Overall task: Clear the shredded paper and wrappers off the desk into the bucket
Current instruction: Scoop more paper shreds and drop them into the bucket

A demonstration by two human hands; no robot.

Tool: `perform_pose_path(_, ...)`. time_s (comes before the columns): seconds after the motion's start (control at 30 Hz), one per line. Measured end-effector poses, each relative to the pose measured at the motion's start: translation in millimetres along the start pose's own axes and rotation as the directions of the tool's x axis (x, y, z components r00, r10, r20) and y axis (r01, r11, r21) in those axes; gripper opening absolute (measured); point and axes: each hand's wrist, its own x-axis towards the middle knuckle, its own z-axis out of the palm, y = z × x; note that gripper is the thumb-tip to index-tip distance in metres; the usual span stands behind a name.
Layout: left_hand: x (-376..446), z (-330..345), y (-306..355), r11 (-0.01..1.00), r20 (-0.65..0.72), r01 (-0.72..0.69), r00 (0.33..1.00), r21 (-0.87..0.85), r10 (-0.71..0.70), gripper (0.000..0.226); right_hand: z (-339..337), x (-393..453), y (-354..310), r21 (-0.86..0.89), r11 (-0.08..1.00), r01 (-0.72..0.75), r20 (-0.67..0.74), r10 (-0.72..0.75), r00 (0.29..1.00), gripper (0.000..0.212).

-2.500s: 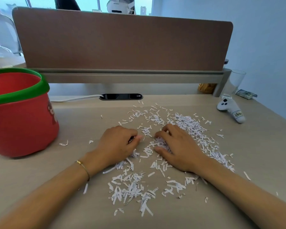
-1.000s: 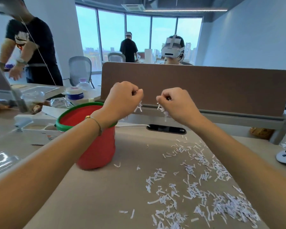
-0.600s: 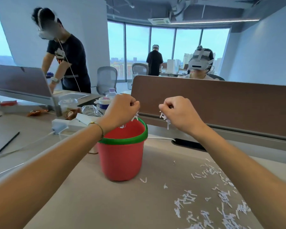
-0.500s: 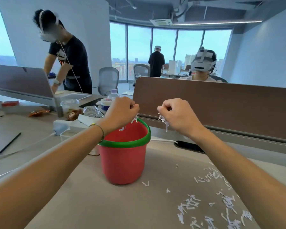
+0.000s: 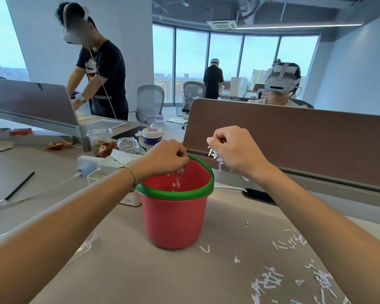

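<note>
A red bucket with a green rim (image 5: 175, 195) stands on the beige desk (image 5: 140, 273). My left hand (image 5: 165, 157) hovers over the bucket's opening with fingers curled on shredded paper, and blurred shreds (image 5: 176, 180) drop from it into the bucket. My right hand (image 5: 236, 150) is raised just right of the bucket's far rim and pinches a small bunch of shredded paper (image 5: 215, 156), with a few bits falling below it. More shredded paper (image 5: 270, 280) lies scattered on the desk at the lower right.
A brown partition (image 5: 294, 148) runs behind the bucket, with a black cable slot (image 5: 259, 195) at its foot. White boxes and containers (image 5: 119, 160) crowd the left behind the bucket. A clear plastic wrapper (image 5: 86, 244) lies at the front left. People work at neighbouring desks.
Both hands lifted pinches of shreds from the desk and carried them left to the bucket. My left hand has dropped lower over the opening, and shreds now fall from it.
</note>
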Motion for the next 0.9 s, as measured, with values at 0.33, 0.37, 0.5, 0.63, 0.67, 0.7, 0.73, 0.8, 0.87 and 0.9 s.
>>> perform_pose_path(0.33,-19.4,-22.3,-4.6,0.972,0.069,0.019,0.998,-0.234,-0.003,0.025,33.0,22.4,-20.2,0.03,0.999,0.024,0.034,-0.025,0.999,0.04)
perform_pose_path(0.37,-22.2,-24.9,-4.7,0.969,0.034,0.034,0.999,-0.243,-0.027,0.025,37.4,24.1,-22.4,0.03,0.999,0.025,0.042,-0.027,0.999,0.039)
perform_pose_path(0.5,-35.7,-33.5,-4.6,0.99,-0.132,0.081,0.987,-0.111,-0.096,0.022,56.9,28.6,-27.4,0.031,0.999,0.04,0.069,-0.042,0.997,0.037)
perform_pose_path(0.63,-46.7,-38.3,-7.8,0.985,-0.205,0.143,0.965,-0.098,-0.161,0.019,73.7,30.3,-29.3,0.03,0.998,0.056,0.101,-0.059,0.993,0.045)
perform_pose_path(0.67,-48.2,-38.7,-8.3,0.983,-0.204,0.151,0.964,-0.103,-0.17,0.019,76.6,30.5,-29.2,0.027,0.998,0.057,0.107,-0.059,0.992,0.046)
perform_pose_path(0.7,-49.2,-39.0,-8.3,0.983,-0.2,0.153,0.965,-0.105,-0.171,0.019,78.8,31.0,-28.9,0.023,0.998,0.054,0.114,-0.056,0.992,0.046)
perform_pose_path(0.73,-50.1,-39.5,-7.7,0.983,-0.192,0.149,0.967,-0.109,-0.168,0.019,80.3,31.5,-28.5,0.018,0.999,0.049,0.125,-0.051,0.991,0.046)
perform_pose_path(0.8,-50.7,-40.1,-6.7,0.982,-0.171,0.139,0.972,-0.128,-0.16,0.018,81.4,32.5,-26.9,-0.005,0.999,0.043,0.158,-0.042,0.987,0.046)
perform_pose_path(0.87,-51.1,-39.9,-6.2,0.977,-0.153,0.14,0.974,-0.163,-0.165,0.019,81.0,32.8,-24.6,-0.041,0.998,0.043,0.187,-0.034,0.982,0.046)
perform_pose_path(0.9,-51.3,-39.3,-6.0,0.975,-0.149,0.141,0.974,-0.173,-0.168,0.019,80.4,32.4,-23.1,-0.053,0.998,0.04,0.2,-0.029,0.979,0.045)
